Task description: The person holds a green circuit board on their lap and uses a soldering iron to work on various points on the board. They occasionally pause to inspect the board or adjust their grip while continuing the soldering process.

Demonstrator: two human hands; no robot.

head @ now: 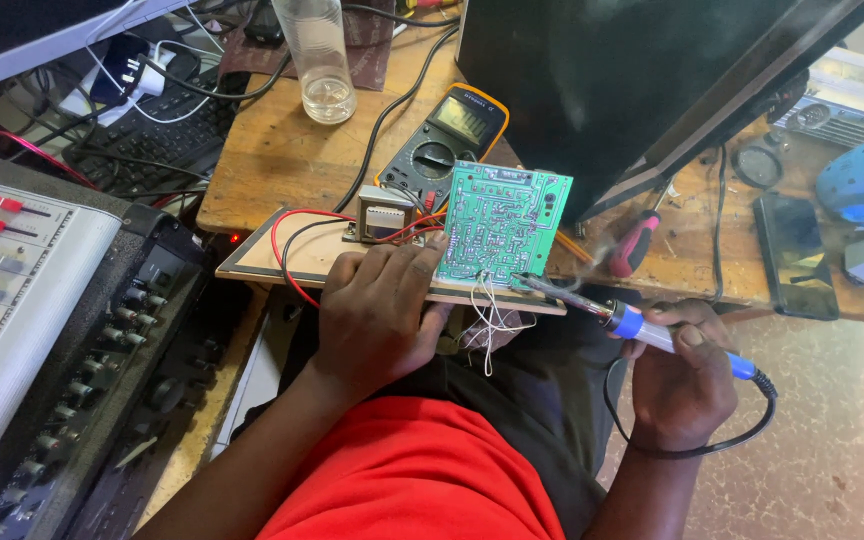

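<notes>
**Iron tip meets the board's lower edge**

The left hand [377, 315] grips the green circuit board [502, 225], holding it tilted upright on a thin wooden panel [282, 262] at the near edge of the counter [272, 150]. The right hand [682, 385] is clenched around the blue-handled soldering iron [642, 328], whose long axis runs from the lower right up and leftward, its metal tip at the board's bottom right corner. The board lies up and to the left of the right hand, nearer the left. Thin white wires [492, 320] hang below the board; red and black wires [292, 235] loop to a small boxy transformer [382, 215]. A yellow-rimmed multimeter [447, 135] lies behind, and a clear glass [317, 60] stands farther back.
</notes>
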